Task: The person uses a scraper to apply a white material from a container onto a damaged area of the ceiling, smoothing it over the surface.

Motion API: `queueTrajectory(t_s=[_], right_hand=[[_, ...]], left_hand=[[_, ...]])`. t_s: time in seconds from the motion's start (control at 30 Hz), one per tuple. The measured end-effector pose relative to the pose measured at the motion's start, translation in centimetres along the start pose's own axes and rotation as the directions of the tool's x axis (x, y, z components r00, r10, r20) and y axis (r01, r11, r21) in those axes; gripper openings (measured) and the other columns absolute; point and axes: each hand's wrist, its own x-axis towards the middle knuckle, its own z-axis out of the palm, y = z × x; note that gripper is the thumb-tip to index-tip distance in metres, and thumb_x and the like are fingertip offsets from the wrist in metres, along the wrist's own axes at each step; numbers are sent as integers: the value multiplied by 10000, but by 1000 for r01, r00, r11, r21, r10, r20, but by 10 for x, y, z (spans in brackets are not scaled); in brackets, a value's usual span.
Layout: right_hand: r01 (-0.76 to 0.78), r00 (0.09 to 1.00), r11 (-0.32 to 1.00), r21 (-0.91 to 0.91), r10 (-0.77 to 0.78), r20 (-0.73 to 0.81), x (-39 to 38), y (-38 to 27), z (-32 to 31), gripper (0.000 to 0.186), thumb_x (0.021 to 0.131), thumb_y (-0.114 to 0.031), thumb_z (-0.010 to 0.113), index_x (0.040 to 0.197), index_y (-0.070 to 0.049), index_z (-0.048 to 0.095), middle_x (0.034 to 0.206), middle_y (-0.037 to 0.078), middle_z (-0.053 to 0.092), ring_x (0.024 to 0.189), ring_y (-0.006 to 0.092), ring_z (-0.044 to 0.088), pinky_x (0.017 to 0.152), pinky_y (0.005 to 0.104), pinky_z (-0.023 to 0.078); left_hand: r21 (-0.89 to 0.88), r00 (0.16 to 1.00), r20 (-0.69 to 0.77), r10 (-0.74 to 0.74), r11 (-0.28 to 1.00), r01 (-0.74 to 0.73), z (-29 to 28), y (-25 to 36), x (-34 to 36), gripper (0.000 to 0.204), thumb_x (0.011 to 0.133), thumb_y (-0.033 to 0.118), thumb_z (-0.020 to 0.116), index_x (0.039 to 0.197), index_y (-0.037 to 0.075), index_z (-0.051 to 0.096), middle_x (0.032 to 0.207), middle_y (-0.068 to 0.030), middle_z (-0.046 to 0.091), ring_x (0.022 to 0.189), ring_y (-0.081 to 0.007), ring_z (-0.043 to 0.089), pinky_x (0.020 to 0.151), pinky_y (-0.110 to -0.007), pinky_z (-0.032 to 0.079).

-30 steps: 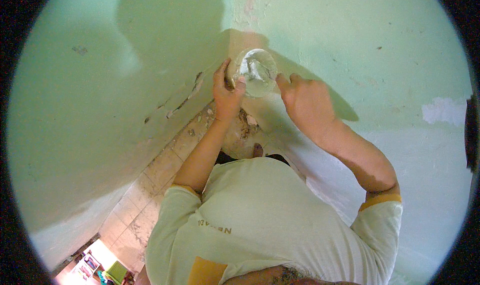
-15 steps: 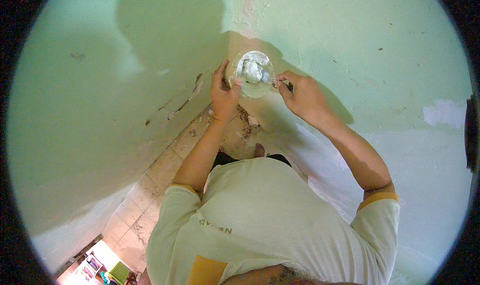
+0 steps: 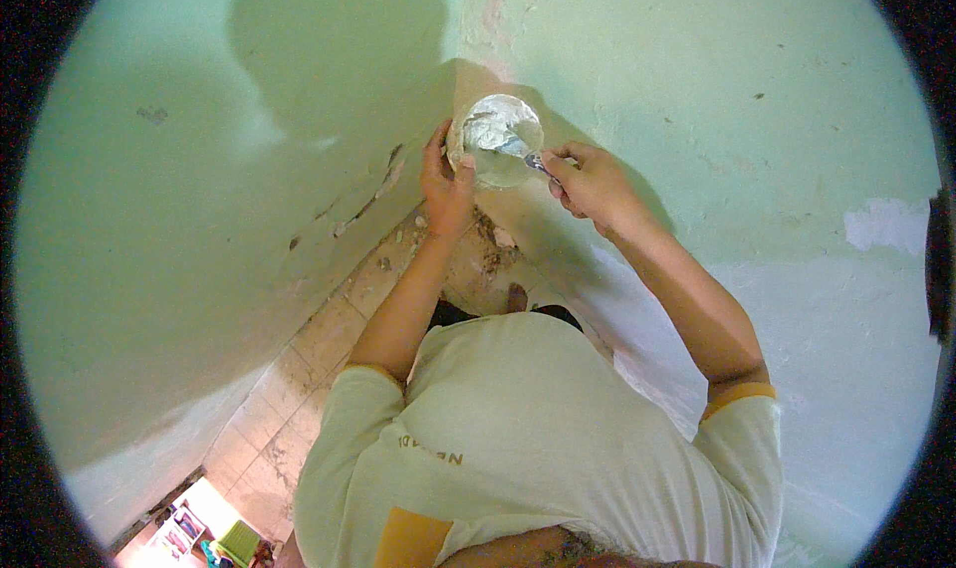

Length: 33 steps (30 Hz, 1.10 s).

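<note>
My left hand (image 3: 450,178) grips the side of a round, pale tub (image 3: 506,173), thumb over its rim and fingers round the outside. White paste (image 3: 488,124) is heaped along the far and left part inside. In my right hand (image 3: 590,182) is the dark handle of a small putty knife (image 3: 535,160). Its blade reaches down into the tub and touches the paste, which partly covers the tip. Both hands are held up in front of me, close to the corner between two walls.
A green wall (image 3: 199,239) with a flaking crack (image 3: 370,205) runs along the left. The right wall (image 3: 687,90) is green above and whitish below, with a pale patch (image 3: 884,226). Dirty floor tiles (image 3: 284,409) lie below, with debris near the corner. A green crate-like object (image 3: 239,544) stands lower left.
The putty knife has turned in the paste and more of its handle shows. The paste lump has shifted from the middle toward the tub's far side. The tub has tilted slightly.
</note>
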Motion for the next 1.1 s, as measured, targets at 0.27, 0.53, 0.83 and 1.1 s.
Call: queueTrajectory(t_s=[0.27,0.53,0.83,1.1], right_hand=[[530,744,487,-694,-660,105,-23,-11,-1,265,906,-163,600,1147,-68,654,901,172,698,739,302,682,631,389,530],[436,723,81,-896,-624,296,-45,-40,-4,265,845,-124,595,1091,-102,690,793,128,652,691,306,670,602,424,542],[371,727,-92,-924,-590,351,-48,-63,-8,269,855,-138,596,1102,-83,688,714,106,636,637,287,658,553,409,523],[396,881,530,-750,-450,147,-30,-24,-5,301,908,-221,590,1118,-34,696,1009,190,705,756,359,678,695,435,535]], left_hand=[[-130,972,-38,-233,965,227,0,-22,5,507,945,212,512,1382,-36,445,1388,-165,494,1278,-270,468,1093,-372,340],[-36,985,-33,-167,986,166,3,-2,4,514,932,208,518,1382,-30,446,1387,-177,491,1290,-286,458,1110,-377,320],[71,995,-9,101,992,-100,-5,6,10,584,906,279,591,1386,-23,447,1375,-164,492,1279,-279,465,1102,-392,331],[6,987,-93,132,991,-132,-8,3,1,612,897,297,649,1382,-25,461,1329,-166,518,1244,-274,493,1078,-386,355]])
